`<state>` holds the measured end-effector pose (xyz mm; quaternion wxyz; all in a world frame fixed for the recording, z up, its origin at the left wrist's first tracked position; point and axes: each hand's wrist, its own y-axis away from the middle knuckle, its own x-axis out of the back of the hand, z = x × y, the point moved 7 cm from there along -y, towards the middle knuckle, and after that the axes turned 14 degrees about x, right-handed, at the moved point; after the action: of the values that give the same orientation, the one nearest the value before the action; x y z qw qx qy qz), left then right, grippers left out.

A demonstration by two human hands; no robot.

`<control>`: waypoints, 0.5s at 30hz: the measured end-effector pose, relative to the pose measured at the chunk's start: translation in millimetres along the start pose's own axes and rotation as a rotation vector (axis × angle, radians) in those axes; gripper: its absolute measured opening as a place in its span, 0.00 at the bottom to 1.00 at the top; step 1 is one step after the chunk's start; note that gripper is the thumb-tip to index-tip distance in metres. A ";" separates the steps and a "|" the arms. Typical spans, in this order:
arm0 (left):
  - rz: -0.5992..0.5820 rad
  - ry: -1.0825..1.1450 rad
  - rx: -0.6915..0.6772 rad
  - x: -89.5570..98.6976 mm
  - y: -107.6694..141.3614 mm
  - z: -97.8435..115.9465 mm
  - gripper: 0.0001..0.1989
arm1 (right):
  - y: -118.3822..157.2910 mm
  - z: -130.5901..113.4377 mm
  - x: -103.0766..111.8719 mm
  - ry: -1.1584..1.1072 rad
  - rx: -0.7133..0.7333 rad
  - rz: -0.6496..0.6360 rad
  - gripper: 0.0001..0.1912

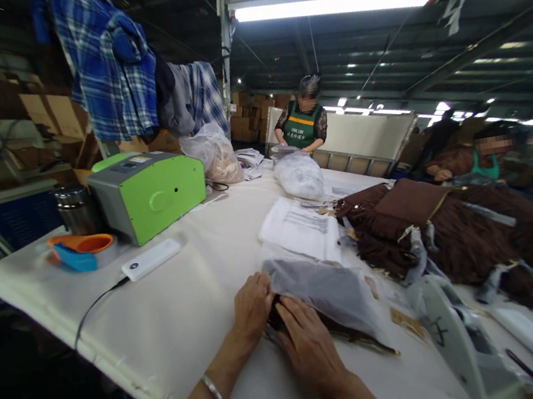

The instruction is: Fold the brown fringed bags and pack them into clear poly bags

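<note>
A translucent plastic bag (318, 289) lies on the table in front of me, with a dark brown item (353, 334) partly under or inside it. A gold-coloured zip or trim shows along the brown item's lower edge. My left hand (253, 301) is closed at the near left corner of the plastic bag, its fingertips bent over the edge. Beside it, my right hand (309, 341) rests palm down on the brown item, fingers stretched forward and touching the plastic. Its thumb is hidden.
Brown fringed bags (416, 223) are heaped at right, near a grey-white tape dispenser (462, 330). White plastic bags (299, 228) lie ahead. Left stand a green machine (159, 193), tape rolls (87, 248), a steel flask (76, 209) and a cabled power bank (150, 258). Two co-workers (303, 119) work beyond.
</note>
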<state>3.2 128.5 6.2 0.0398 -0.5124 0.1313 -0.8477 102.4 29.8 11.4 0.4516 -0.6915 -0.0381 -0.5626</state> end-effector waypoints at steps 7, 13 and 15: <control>0.004 0.095 -0.001 12.4 5.2 -7.0 0.06 | -15.9 15.6 -37.9 -0.034 -0.271 -0.214 0.27; -0.071 0.244 0.029 12.7 7.7 -15.6 0.08 | -26.9 10.5 -37.5 -0.251 -0.202 -0.227 0.27; -0.117 0.313 0.063 10.8 0.5 -20.2 0.09 | -28.0 16.4 -33.1 -0.296 -0.174 -0.174 0.23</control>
<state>-19.7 129.5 6.4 -0.0144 -0.3795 0.0790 -0.9217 86.9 72.4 1.4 0.3292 -0.7972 -0.1146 -0.4928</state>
